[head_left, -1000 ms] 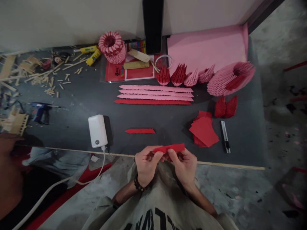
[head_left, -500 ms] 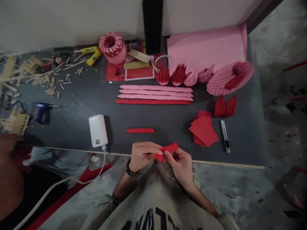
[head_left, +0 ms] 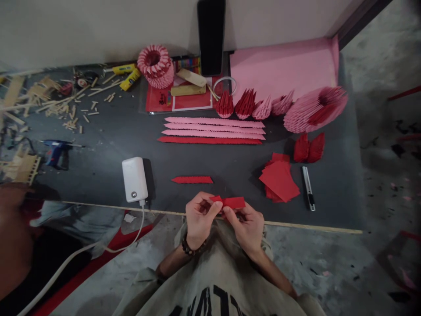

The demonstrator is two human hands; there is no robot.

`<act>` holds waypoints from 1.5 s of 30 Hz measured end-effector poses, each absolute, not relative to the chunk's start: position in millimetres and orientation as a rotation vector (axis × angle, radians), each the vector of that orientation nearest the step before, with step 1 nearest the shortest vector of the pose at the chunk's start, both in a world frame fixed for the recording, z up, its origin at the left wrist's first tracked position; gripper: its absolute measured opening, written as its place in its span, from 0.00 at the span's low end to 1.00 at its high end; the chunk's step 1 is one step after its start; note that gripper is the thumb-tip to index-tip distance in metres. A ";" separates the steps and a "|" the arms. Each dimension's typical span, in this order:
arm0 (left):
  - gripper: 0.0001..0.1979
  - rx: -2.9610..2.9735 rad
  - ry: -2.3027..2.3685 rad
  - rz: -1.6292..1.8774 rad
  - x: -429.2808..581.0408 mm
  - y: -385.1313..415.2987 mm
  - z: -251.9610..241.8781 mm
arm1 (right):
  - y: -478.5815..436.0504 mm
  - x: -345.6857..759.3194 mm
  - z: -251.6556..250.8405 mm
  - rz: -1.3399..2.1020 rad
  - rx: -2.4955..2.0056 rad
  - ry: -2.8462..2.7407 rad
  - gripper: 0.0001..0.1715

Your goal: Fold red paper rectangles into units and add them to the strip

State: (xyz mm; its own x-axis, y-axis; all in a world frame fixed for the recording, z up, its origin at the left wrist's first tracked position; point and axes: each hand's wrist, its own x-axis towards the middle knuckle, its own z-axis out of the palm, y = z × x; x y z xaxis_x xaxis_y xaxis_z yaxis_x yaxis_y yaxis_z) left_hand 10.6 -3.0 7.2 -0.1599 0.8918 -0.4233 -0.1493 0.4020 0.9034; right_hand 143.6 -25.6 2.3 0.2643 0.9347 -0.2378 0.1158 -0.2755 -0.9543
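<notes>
A small folded strip of red paper (head_left: 234,202) is pinched between both hands at the table's front edge. My left hand (head_left: 201,215) grips its left end, thumb on top; my right hand (head_left: 245,224) grips the strip near its middle, thumb in front and fingers behind. Just beyond them lies a short row of folded red paper pieces (head_left: 192,180). To the right is a loose stack of red paper rectangles (head_left: 280,177), with a utility knife (head_left: 308,188) beside it. Longer pink rows (head_left: 215,126) and one red row (head_left: 209,140) lie farther back.
A white power bank (head_left: 134,180) with a cable stands left. Behind are a pink-red paper vase (head_left: 155,66), a phone (head_left: 211,37) against the wall and a large folded-paper piece (head_left: 314,109). A glue gun (head_left: 57,151) and wood scraps (head_left: 49,96) lie left, near another person's arm (head_left: 13,232).
My left hand has turned, bringing its thumb on top of the paper. The left end of the red strip, which pointed down, is now raised level. My right hand keeps its hold.
</notes>
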 end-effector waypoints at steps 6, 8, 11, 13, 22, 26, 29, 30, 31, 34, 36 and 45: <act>0.16 0.717 1.385 1.030 10.6 -1.3 7.0 | -25.4 144.9 2.0 1.207 -1.604 -0.935 0.07; 0.17 0.713 1.365 1.004 9.3 -0.2 7.8 | -24.6 145.4 2.1 1.231 -1.591 -0.933 0.08; 0.19 0.700 1.342 0.984 8.5 0.2 9.0 | -22.5 145.3 3.4 1.242 -1.585 -0.948 0.10; 0.20 0.701 1.331 0.983 8.8 -0.2 8.7 | -21.6 145.1 4.1 1.248 -1.583 -0.953 0.11; 0.23 0.766 1.336 1.113 16.2 -3.3 0.6 | -24.1 144.1 -3.1 1.346 -1.590 -0.870 0.16; 0.23 0.732 1.362 1.188 22.7 -8.2 1.0 | -21.9 142.4 -2.9 1.357 -1.565 -0.780 0.16; 0.28 0.739 1.362 1.171 23.3 -8.3 -0.2 | -21.4 142.6 -4.5 1.335 -1.580 -0.745 0.16; 0.29 0.727 1.343 1.144 22.6 -7.4 -1.1 | -21.6 142.9 -5.4 1.322 -1.585 -0.742 0.15; 0.28 0.708 1.313 1.100 21.6 -6.1 -2.1 | -22.1 143.3 -6.5 1.312 -1.587 -0.741 0.15; 0.18 0.625 1.232 0.953 19.2 -1.7 -4.5 | -23.9 143.6 -9.5 1.310 -1.584 -0.764 0.15; 0.17 0.567 1.214 0.938 19.4 0.1 -4.8 | -25.2 142.4 -10.9 1.319 -1.576 -0.778 0.15; 0.21 0.476 1.343 1.068 31.1 -7.1 -3.4 | -27.2 130.9 -11.1 1.266 -1.570 -0.681 0.18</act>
State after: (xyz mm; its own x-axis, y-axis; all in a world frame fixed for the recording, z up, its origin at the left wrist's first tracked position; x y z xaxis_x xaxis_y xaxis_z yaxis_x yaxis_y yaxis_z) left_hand 31.1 -7.1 -3.4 -0.1217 0.8302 -0.5440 -0.3431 0.4791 0.8079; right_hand 130.9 -27.2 -11.1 0.3025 0.8653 -0.3996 -0.1440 -0.3730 -0.9166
